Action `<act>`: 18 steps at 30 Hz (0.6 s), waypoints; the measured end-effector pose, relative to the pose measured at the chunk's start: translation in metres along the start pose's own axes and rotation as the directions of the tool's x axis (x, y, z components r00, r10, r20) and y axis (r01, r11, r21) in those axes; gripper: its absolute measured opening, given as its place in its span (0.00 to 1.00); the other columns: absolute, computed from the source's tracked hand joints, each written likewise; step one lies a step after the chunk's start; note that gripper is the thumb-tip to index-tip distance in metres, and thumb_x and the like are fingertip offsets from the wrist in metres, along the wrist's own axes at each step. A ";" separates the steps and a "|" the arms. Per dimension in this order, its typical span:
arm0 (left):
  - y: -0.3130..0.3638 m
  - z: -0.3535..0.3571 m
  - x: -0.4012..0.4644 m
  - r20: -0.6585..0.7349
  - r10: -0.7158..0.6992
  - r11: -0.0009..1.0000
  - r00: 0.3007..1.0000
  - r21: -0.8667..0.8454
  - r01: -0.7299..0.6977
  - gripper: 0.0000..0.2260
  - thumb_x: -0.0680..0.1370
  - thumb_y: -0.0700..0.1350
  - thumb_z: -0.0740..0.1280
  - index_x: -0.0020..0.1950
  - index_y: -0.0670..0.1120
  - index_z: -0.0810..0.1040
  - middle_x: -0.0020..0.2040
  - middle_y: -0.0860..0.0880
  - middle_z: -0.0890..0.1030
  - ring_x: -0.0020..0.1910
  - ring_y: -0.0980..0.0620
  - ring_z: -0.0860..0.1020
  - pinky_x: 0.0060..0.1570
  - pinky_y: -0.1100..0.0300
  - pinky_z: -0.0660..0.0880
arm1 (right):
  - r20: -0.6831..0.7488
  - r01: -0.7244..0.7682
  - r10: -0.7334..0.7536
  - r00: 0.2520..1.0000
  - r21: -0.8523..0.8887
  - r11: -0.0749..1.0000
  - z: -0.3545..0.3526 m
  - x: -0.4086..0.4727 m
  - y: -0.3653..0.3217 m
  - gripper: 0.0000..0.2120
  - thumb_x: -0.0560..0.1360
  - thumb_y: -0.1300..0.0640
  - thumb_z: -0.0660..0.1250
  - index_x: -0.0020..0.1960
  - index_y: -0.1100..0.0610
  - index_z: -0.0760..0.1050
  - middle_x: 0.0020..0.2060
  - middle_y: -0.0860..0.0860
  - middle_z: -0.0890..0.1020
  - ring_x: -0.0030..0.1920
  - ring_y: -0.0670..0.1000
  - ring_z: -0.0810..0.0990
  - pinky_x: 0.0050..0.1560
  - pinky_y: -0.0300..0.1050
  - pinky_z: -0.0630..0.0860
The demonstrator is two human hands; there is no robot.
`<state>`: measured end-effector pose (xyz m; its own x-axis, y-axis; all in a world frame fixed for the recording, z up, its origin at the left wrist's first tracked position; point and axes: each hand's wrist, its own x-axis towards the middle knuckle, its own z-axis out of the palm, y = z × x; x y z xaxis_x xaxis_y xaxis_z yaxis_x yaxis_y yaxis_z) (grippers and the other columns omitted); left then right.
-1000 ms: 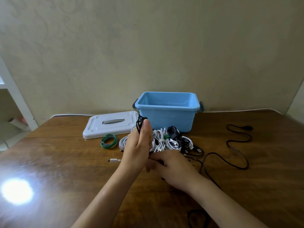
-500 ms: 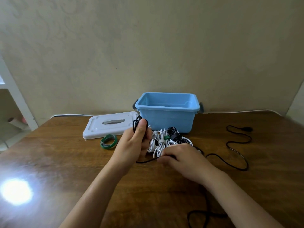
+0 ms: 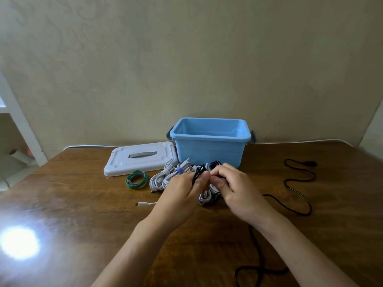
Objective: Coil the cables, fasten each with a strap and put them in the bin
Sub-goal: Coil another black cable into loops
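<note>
**Hands together over the cable pile**

From my feed, the left hand (image 3: pixel 182 193) grips a small coil of the black cable (image 3: pixel 199 172), its loops poking up above the thumb. The right hand (image 3: pixel 238 190) has come in from the right since half a second ago — its curled fingers now meet the left hand's fingertips at the coil, where before it lay lower on the table, pinching the cable. I take it that it pinches the cable now, though the strand itself is hidden by the fingers.

The loose rest of the black cable snakes across the wooden table (image 3: pixel 72 204) to the right and runs down past the right forearm. Behind the hands lie the white cable bundles (image 3: pixel 165 177), already strapped, one with a blue strap (image 3: pixel 179 170). The blue bin (image 3: pixel 209 150) stands open at the wall, its white lid (image 3: pixel 141 160) flat to its left — just in front of the lid lies a green strap roll (image 3: pixel 136 180). None of these has moved.
</note>
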<state>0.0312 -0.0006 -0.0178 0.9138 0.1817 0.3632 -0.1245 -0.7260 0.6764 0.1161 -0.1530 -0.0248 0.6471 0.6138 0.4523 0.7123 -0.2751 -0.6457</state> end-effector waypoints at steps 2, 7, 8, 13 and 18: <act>0.000 0.002 0.000 0.028 -0.033 0.998 0.999 0.053 0.032 0.25 0.82 0.61 0.54 0.41 0.45 0.79 0.35 0.48 0.81 0.36 0.53 0.77 0.40 0.54 0.72 | -0.061 0.012 -0.015 0.998 -0.049 0.999 0.000 -0.001 0.001 0.07 0.81 0.50 0.67 0.48 0.50 0.80 0.40 0.42 0.75 0.43 0.41 0.77 0.40 0.32 0.69; 0.001 0.003 -0.001 0.072 -0.072 0.983 0.995 0.174 0.059 0.20 0.79 0.65 0.51 0.38 0.53 0.69 0.34 0.52 0.76 0.32 0.56 0.72 0.34 0.57 0.67 | -0.229 0.022 -0.035 0.973 -0.061 0.998 -0.008 -0.001 0.002 0.14 0.71 0.38 0.72 0.42 0.49 0.83 0.31 0.43 0.76 0.35 0.44 0.77 0.34 0.32 0.69; 0.000 0.003 -0.001 0.053 -0.068 0.980 0.996 0.193 0.057 0.21 0.78 0.66 0.49 0.38 0.53 0.68 0.34 0.52 0.75 0.32 0.56 0.72 0.34 0.57 0.66 | -0.242 0.019 -0.026 0.970 -0.030 0.999 -0.009 0.000 0.002 0.16 0.69 0.37 0.72 0.41 0.49 0.83 0.29 0.44 0.76 0.32 0.45 0.75 0.32 0.33 0.69; -0.005 0.002 0.000 -0.017 -0.039 0.979 0.999 0.200 0.042 0.24 0.76 0.67 0.48 0.40 0.50 0.72 0.39 0.50 0.74 0.40 0.56 0.72 0.41 0.55 0.70 | -0.223 0.022 -0.015 0.975 0.028 0.999 -0.006 0.000 0.000 0.12 0.72 0.42 0.74 0.43 0.50 0.84 0.32 0.40 0.79 0.37 0.44 0.79 0.35 0.33 0.71; -0.006 0.000 0.002 -0.060 -0.031 0.991 0.998 0.126 0.039 0.15 0.81 0.62 0.53 0.41 0.56 0.70 0.35 0.55 0.75 0.35 0.60 0.74 0.33 0.64 0.64 | -0.203 0.010 -0.001 0.979 0.042 0.999 -0.007 0.000 -0.001 0.13 0.76 0.40 0.69 0.46 0.49 0.84 0.37 0.41 0.82 0.42 0.42 0.81 0.39 0.33 0.74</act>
<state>0.0335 0.0040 -0.0210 0.8925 0.2438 0.3795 -0.0394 -0.7960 0.6040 0.1174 -0.1580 -0.0202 0.6882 0.4506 0.5686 0.7066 -0.2382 -0.6664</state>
